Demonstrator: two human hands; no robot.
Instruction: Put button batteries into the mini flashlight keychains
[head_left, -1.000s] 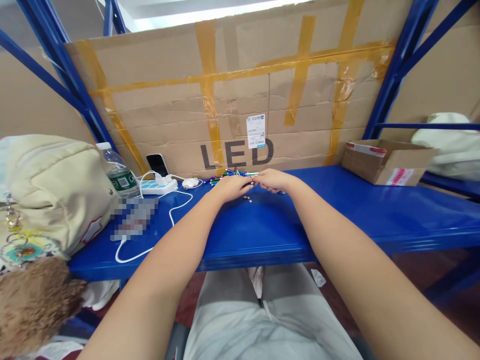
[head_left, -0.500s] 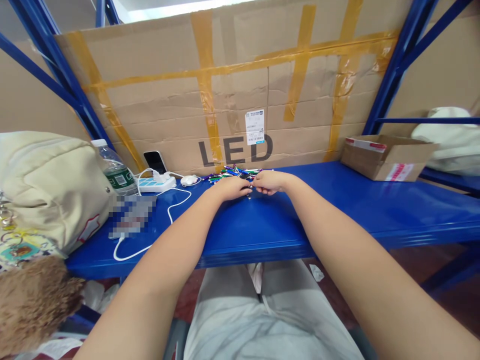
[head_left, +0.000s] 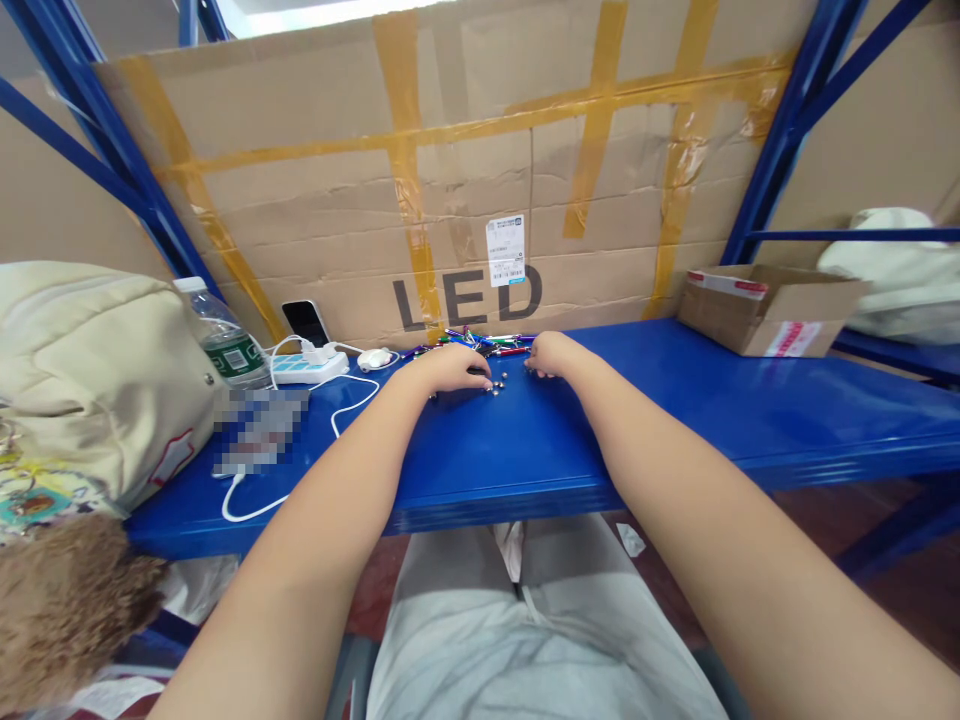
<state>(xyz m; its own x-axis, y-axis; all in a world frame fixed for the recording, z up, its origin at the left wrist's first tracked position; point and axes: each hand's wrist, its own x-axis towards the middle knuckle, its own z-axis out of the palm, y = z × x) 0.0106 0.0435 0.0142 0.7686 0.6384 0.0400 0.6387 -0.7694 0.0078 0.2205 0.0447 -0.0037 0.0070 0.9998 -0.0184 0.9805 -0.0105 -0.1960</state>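
Note:
My left hand (head_left: 459, 368) rests low over the blue tabletop, thumb and forefinger apart, its fingertips at several small shiny metal pieces (head_left: 500, 384). To the right of these pieces my right hand (head_left: 547, 356) is closed, its fingers curled down close to the table. A tiny dark or shiny bit shows at its fingertips, too small to name. Just behind both hands lies a loose pile of thin, shiny sticks like pens (head_left: 513, 351) in red, blue, green and purple, partly hidden by the left hand.
On the blue table (head_left: 510, 455), a power strip (head_left: 309, 368) with white cables, a phone (head_left: 306, 322), a water bottle (head_left: 229, 340) and a beige bag (head_left: 97, 370) stand left. An open cardboard box (head_left: 772, 310) sits right. A large cardboard sheet (head_left: 330, 220) closes off the back.
My hands, close together before, have moved apart: the right one to the right, the left one slightly left. The small metal pieces between them now show.

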